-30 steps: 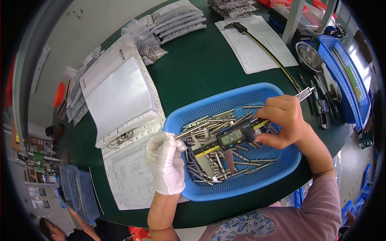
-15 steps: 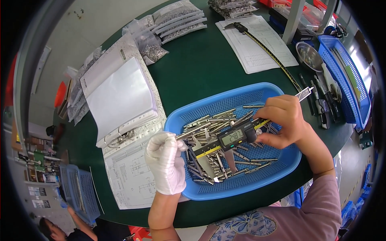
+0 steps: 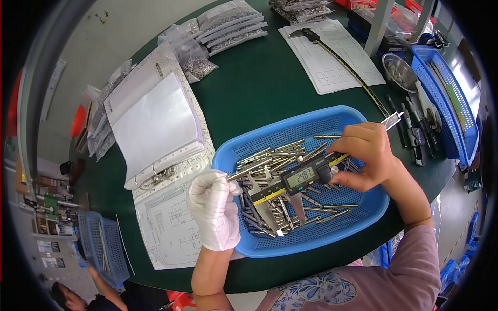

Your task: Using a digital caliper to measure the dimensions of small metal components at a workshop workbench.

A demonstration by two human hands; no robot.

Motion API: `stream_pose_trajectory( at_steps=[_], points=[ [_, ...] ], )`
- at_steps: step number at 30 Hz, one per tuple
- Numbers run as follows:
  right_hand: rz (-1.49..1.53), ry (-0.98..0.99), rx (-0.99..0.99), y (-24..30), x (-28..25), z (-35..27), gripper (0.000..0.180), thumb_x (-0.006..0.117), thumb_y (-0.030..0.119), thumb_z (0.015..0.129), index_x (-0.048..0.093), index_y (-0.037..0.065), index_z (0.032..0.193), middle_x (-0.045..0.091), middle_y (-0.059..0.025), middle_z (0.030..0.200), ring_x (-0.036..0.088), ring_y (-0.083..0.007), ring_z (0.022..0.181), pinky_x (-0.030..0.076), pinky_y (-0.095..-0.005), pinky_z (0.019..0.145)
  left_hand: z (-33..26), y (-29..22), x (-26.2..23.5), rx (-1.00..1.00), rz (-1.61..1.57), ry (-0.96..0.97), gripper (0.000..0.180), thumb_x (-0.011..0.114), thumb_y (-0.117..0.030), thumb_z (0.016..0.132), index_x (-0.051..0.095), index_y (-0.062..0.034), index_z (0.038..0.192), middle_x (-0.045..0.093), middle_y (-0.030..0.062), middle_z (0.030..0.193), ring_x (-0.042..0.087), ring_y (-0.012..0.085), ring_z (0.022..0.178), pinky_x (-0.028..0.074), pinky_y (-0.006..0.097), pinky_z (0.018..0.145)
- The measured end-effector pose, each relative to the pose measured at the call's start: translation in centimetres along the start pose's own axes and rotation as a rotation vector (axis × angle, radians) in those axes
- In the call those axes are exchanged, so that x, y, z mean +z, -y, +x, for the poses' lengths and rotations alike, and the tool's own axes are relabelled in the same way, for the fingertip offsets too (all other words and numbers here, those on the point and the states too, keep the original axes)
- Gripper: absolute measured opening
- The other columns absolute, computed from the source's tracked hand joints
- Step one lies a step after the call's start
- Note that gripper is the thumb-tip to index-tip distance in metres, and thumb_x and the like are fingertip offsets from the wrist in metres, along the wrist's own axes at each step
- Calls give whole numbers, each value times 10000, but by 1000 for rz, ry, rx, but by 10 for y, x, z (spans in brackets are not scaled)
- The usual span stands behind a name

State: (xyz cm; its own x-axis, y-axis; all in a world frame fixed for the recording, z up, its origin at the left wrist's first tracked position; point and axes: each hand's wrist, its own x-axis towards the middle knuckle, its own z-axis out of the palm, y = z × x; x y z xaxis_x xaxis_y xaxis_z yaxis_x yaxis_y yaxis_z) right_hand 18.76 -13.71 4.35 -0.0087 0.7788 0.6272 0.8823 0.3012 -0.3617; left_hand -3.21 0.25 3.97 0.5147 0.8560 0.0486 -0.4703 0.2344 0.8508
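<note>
My left hand (image 3: pixel 213 210), in a white glove, pinches one thin metal rod (image 3: pixel 249 171) by its end over the left part of a blue plastic basket (image 3: pixel 290 129). My bare right hand (image 3: pixel 365 155) grips a digital caliper (image 3: pixel 303 179) with a yellow-striped beam and a lit display. The caliper's jaws (image 3: pixel 262 192) close around the rod I hold. Below them several more shiny metal rods (image 3: pixel 280 158) lie heaped in the basket.
An open ring binder (image 3: pixel 155 122) and a technical drawing sheet (image 3: pixel 174 228) lie left of the basket. Bags of small metal parts (image 3: pixel 228 26), a paper form (image 3: pixel 332 57) with another caliper (image 3: pixel 311 35), a metal bowl (image 3: pixel 398 71) and a second blue basket (image 3: pixel 446 88) stand behind and right.
Both hands stay almost still. The caliper has shifted slightly along the rod held in my gloved hand.
</note>
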Motion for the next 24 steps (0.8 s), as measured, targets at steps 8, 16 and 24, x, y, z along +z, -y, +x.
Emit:
stream_pose_trajectory(
  at_steps=[8,16,24],
  points=[
    [20,-13,-1,0,0,0,341,717,313,573,582,47,739,469,-36,556,459,-209,437,324,-293,387,0,0,-2,23,2,7,37,562,-4,786,539,-27,803,533,47,792,523,110,661,445,245,593],
    [26,2,-15,0,-1,-1,339,713,309,576,581,42,736,465,-38,552,454,-207,433,321,-292,384,-1,0,-3,36,35,19,42,570,-6,778,538,-23,800,521,48,802,519,103,664,456,248,597],
    [22,-10,-19,0,-1,-1,338,713,311,567,581,47,732,466,-38,553,449,-208,431,318,-292,386,-1,1,-4,65,-3,68,40,563,2,775,542,-12,807,514,57,786,513,108,655,442,246,581]
  ],
)
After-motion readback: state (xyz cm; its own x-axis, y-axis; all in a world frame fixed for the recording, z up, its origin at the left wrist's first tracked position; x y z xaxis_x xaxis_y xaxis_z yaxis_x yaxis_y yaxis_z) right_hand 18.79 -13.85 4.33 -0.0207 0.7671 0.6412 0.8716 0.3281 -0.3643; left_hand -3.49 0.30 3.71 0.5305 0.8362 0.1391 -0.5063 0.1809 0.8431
